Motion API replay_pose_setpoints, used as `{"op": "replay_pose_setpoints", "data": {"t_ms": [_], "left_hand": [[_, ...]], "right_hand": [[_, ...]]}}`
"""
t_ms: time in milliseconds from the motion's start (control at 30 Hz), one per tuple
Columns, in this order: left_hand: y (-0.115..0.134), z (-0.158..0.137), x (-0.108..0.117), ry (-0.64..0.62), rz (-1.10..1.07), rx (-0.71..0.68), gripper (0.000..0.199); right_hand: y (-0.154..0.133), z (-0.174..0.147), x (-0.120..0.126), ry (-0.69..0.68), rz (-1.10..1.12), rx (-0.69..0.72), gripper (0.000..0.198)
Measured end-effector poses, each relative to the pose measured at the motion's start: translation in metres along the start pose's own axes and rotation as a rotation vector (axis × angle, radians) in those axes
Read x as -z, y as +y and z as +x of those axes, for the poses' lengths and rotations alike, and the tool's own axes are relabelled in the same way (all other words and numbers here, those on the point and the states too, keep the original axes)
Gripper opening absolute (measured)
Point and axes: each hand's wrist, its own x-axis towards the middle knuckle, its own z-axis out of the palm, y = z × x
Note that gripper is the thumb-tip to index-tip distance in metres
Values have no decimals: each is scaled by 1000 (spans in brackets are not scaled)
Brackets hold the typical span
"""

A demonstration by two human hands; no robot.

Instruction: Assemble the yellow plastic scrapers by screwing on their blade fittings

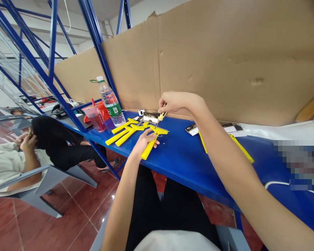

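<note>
**One yellow T-shaped tool [148, 150] between one left hand [144, 140] and one right hand [170, 101]**

The left hand grasps this single tool near its crosspiece, thumb on one side and fingers showing on the other. The tool is at the front part of the blue table [183, 153], its handle slanting toward the person and its crosspiece farther away.

The right hand, raised above it, pinches one driver [161, 117] with a pale yellow handle. The shaft points down at the crosspiece; whether its tip touches cannot be made out.

Several tiny loose pieces [161, 136] lie on the table just beside the crosspiece. To the left of the held tool, three yellow handles [114, 138] can be counted in an overlapping pile. Behind them are one black-and-white box [151, 117] and one small white object [141, 112].

One bottle [112, 104] with a green label stands near the pile, with one pink cup [94, 118] and its single red straw [93, 102] to its left. One orange-red bag [103, 111] shows between them.

On the right, two yellow lengths [241, 149] show on either side of the right forearm, which hides whether they join. One white-and-black box [191, 129] lies near them.

At far left, one other person [5, 164] sits in one grey chair [39, 186].
</note>
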Motion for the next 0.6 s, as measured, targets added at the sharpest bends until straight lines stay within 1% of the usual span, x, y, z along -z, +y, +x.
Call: {"op": "replay_pose_setpoints", "data": {"t_ms": [33, 67, 133, 267, 300, 367, 400, 467, 533, 600], "left_hand": [[-1, 1, 0, 0, -11, -2, 67], [-1, 2, 0, 0, -21, -4, 67], [-2, 2, 0, -10, -34, -9, 68], [-1, 1, -1, -28, -36, -23, 65], [-1, 1, -1, -27, -37, -23, 65], [0, 0, -1, -28, -34, -16, 66], [0, 0, -1, -33, -30, -14, 67], [0, 1, 0, -48, -20, -11, 69], [-1, 2, 0, -58, -13, -17, 71], [-2, 2, 1, -64, -9, -21, 72]], "right_hand": [[2, 0, 0, 7, 12, 37, 15], [4, 0, 1, 12, 18, 70, 13], [7, 2, 0, 34, 12, 100, 21], [12, 10, -6, 70, -12, 19, 42], [13, 12, -8, 70, 0, 24, 41], [16, 16, -10, 84, 54, 82, 27], [18, 17, -11, 94, 84, 122, 23], [20, 18, -11, 111, 105, 172, 32], [19, 17, -11, 123, 78, 149, 41], [18, 15, -11, 128, 63, 77, 44]]}}
